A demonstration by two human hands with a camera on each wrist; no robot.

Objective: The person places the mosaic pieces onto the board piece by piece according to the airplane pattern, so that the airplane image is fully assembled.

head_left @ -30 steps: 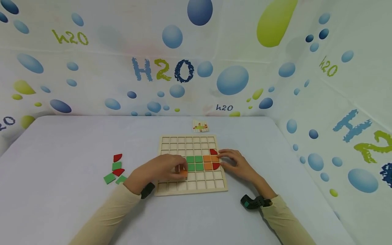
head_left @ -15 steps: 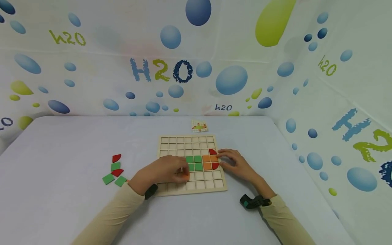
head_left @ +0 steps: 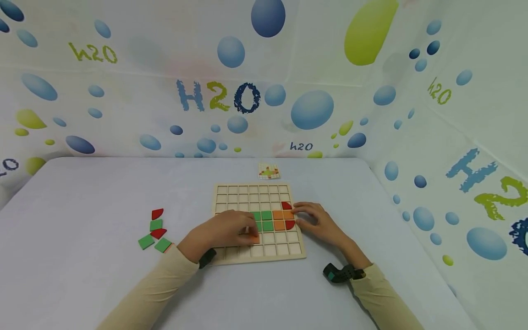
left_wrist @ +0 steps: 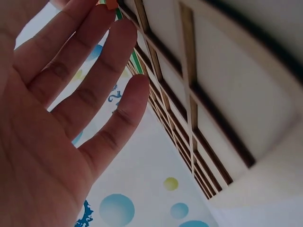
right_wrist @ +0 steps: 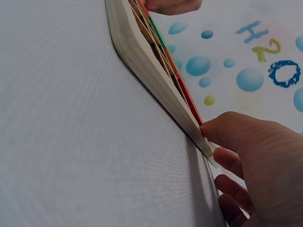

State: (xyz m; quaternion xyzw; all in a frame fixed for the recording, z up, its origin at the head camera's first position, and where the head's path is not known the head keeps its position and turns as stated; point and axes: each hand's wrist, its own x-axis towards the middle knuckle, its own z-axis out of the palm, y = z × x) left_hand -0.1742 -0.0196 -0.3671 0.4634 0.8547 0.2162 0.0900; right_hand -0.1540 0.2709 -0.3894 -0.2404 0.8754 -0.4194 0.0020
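Over the middle of a wooden grid board (head_left: 264, 262), my left hand (head_left: 224, 229) pinches an orange square tile (head_left: 255, 239) between thumb and fingertips, just below the green tiles (head_left: 267, 226). In the left wrist view, the orange tile's corner shows at the fingertips at the top edge. My right hand (head_left: 321, 224) touches the board's right side with its thumb and fingertips, its fingers loosely bent. Orange tiles (head_left: 279, 225) sit right of the green ones, with a red quarter-round tile (head_left: 290, 225) by the right thumb and another red quarter-round tile (head_left: 286, 206) higher up.
Left of the board lie loose tiles: a red tile (head_left: 157, 214), a green tile (head_left: 156, 225), another red tile (head_left: 158, 233) and more green tiles (head_left: 162, 245). A small pattern card (head_left: 269, 172) lies behind the board on the white table (head_left: 103, 206).
My left hand has shifted a little to the right across the board with the orange tile. My right hand keeps its place at the board's edge.
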